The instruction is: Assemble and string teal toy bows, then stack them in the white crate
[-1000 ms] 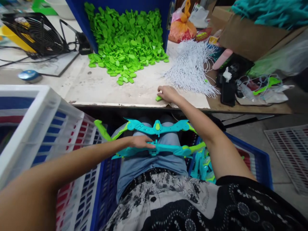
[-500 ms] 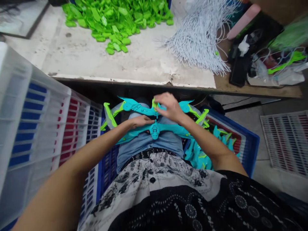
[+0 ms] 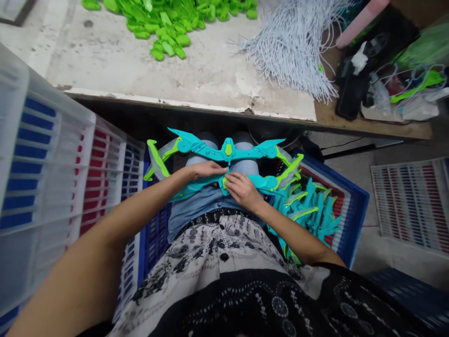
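Two turquoise toy bows lie across my lap, both with lime-green arm ends. The far toy bow [image 3: 263, 150] has a green plastic piece [image 3: 228, 150] seated at its centre. Over the middle of the near toy bow [image 3: 206, 184] both hands come together. My left hand [image 3: 209, 169] grips its upper edge beside the centre, fingers closed and pointing right. With fingertips closed, my right hand [image 3: 243, 189] presses a second green piece [image 3: 225, 182] against the near bow's centre; the fingers partly cover it.
Green pieces [image 3: 168, 40] lie heaped on the worktable [image 3: 140, 79], beside a bundle of white cords [image 3: 291, 51]. A black phone [image 3: 348, 100] sits at the table's right. White crates [image 3: 87, 173] stand at my left. A blue bin [image 3: 359, 220] at right holds more turquoise bows.
My right hand has moved from the far bow's centre down to the near bow's centre. The far bow's green piece now shows uncovered. My left hand stays by the near bow's middle.
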Demonstrator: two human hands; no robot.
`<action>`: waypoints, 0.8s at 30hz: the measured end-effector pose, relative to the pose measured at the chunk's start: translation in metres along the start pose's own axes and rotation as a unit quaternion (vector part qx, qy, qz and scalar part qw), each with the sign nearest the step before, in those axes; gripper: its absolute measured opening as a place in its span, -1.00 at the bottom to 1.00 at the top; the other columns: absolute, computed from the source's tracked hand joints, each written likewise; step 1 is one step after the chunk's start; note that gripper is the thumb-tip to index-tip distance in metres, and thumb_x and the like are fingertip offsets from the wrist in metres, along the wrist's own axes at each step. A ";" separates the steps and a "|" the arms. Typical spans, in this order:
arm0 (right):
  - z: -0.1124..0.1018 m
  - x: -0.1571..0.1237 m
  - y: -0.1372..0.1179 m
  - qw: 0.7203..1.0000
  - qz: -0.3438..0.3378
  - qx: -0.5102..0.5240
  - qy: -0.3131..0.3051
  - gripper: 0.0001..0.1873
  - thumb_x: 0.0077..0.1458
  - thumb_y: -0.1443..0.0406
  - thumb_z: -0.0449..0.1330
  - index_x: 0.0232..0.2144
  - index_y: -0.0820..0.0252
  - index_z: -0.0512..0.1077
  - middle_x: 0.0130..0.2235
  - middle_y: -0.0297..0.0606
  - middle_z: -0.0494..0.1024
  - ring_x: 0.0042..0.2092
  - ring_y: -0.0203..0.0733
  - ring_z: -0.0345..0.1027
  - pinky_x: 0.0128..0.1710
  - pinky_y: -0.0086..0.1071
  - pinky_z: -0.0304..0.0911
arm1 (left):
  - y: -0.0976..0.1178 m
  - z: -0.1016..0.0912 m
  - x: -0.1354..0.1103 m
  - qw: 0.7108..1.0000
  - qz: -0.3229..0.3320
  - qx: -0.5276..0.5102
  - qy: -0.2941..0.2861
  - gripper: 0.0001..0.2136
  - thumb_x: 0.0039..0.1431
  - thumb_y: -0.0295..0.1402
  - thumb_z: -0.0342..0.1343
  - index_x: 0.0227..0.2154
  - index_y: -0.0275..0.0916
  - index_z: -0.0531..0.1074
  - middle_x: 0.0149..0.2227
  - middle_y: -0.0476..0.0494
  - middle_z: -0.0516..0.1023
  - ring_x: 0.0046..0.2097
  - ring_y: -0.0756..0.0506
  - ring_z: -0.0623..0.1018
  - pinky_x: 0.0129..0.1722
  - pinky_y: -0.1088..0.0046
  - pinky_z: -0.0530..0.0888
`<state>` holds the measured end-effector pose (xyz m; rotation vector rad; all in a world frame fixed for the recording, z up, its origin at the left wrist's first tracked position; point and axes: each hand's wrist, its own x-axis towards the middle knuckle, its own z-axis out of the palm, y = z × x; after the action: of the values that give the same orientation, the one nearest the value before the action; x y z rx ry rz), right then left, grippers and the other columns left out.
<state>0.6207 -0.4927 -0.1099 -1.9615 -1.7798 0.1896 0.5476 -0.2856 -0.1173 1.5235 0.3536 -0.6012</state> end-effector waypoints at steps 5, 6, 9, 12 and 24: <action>0.005 -0.005 -0.001 0.999 0.016 0.029 -0.003 -0.76 0.19 0.27 0.08 -0.14 0.16 0.47 -0.02 -0.15 0.48 0.12 -0.06 0.19 0.10 -0.10 0.17 | -0.009 -0.005 0.006 0.996 0.032 0.077 -0.029 -0.46 -0.13 0.06 0.18 -0.23 -0.31 0.50 -0.28 -0.12 0.52 -0.28 -0.08 0.43 -0.34 0.50 0.31; 0.005 -0.005 -0.001 0.999 0.032 0.039 -0.004 -0.78 0.19 0.26 0.08 -0.17 0.14 0.48 -0.01 -0.15 0.46 0.11 -0.06 0.20 0.09 -0.10 0.18 | -0.009 -0.005 0.007 0.995 0.032 0.092 -0.028 -0.46 -0.14 0.06 0.19 -0.22 -0.31 0.48 -0.30 -0.11 0.51 -0.29 -0.07 0.42 -0.35 0.50 0.30; 0.005 -0.001 0.001 0.991 0.118 0.067 -0.001 -0.73 0.13 0.18 0.16 -0.14 0.14 0.44 0.02 -0.11 0.42 0.08 -0.05 0.23 0.06 -0.10 0.18 | -0.007 -0.004 0.008 0.991 0.024 0.128 -0.032 -0.45 -0.13 0.08 0.17 -0.24 -0.32 0.46 -0.38 -0.07 0.47 -0.36 -0.05 0.39 -0.40 0.50 0.27; 0.004 0.005 0.002 0.976 0.204 0.066 -0.033 -0.38 -0.01 0.08 0.27 0.06 0.18 0.29 0.02 -0.10 0.43 0.05 0.00 0.25 0.05 -0.08 0.14 | -0.005 -0.002 0.009 0.986 0.023 0.164 -0.026 -0.46 -0.14 0.10 0.15 -0.29 -0.33 0.46 -0.42 -0.05 0.45 -0.41 -0.03 0.36 -0.43 0.49 0.24; -0.014 0.011 -0.008 0.968 0.181 -0.044 -0.170 -0.36 0.00 0.02 0.23 0.05 0.27 0.31 -0.13 -0.08 0.48 -0.07 0.03 0.29 -0.07 -0.16 0.12 | 0.005 0.031 -0.027 0.920 0.101 0.367 0.091 -0.48 0.07 0.01 0.05 -0.06 -0.33 0.40 -0.26 -0.18 0.53 -0.28 -0.14 0.49 -0.34 0.44 0.32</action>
<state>0.6206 -0.4851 -0.0918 -2.4271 -1.6277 0.6097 0.5236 -0.3126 -0.0967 2.3161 0.1012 -0.4436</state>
